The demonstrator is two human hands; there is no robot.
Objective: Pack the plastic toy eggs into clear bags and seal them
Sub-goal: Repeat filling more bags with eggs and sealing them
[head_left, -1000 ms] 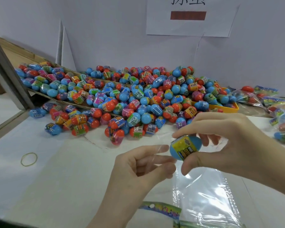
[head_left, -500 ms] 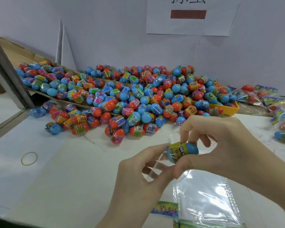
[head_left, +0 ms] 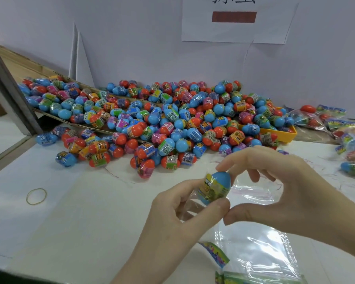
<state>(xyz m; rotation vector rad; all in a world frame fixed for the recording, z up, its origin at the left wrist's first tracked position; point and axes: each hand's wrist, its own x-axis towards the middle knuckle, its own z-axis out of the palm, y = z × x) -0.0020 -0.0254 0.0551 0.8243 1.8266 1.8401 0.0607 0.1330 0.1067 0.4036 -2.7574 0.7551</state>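
Observation:
A blue toy egg with a yellow wrapper sits between both hands above the white table. My right hand pinches it with forefinger on its top and thumb beneath. My left hand holds the mouth of a clear bag, its thumb against the egg's lower side. The egg's lower half looks covered by the bag's film. A stack of clear bags with printed header cards lies under my hands.
A big heap of blue and orange eggs spreads over the table's back, partly on cardboard and a yellow tray. Filled bags lie at the right. A rubber band lies at the left.
My right hand brought the egg down and left to my left hand. The egg turned blue end up and its lower half went into the bag's mouth.

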